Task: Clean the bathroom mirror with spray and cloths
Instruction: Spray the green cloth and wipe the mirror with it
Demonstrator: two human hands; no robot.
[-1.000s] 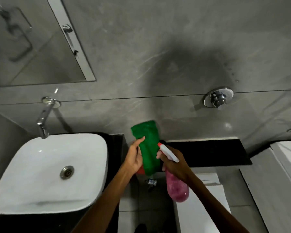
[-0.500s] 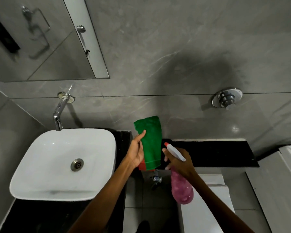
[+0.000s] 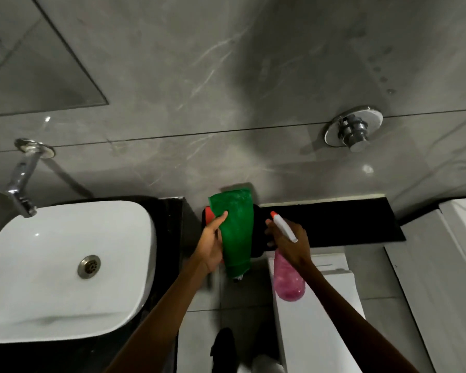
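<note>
My left hand grips a green cloth that hangs upright in front of the wall; a bit of red cloth shows behind it. My right hand holds a pink spray bottle by its neck, with the white nozzle and its red tip pointing up and left toward the green cloth. The mirror sits at the upper left, only its lower right corner in view.
A white basin on a black counter fills the lower left, with a chrome wall tap above it. A black ledge runs along the wall behind a white cistern. A chrome flush valve sticks out at right.
The view has swung, so the mirror now shows less at the upper left. Both hands keep their hold; the green cloth hangs lower and the red cloth shows at its top left.
</note>
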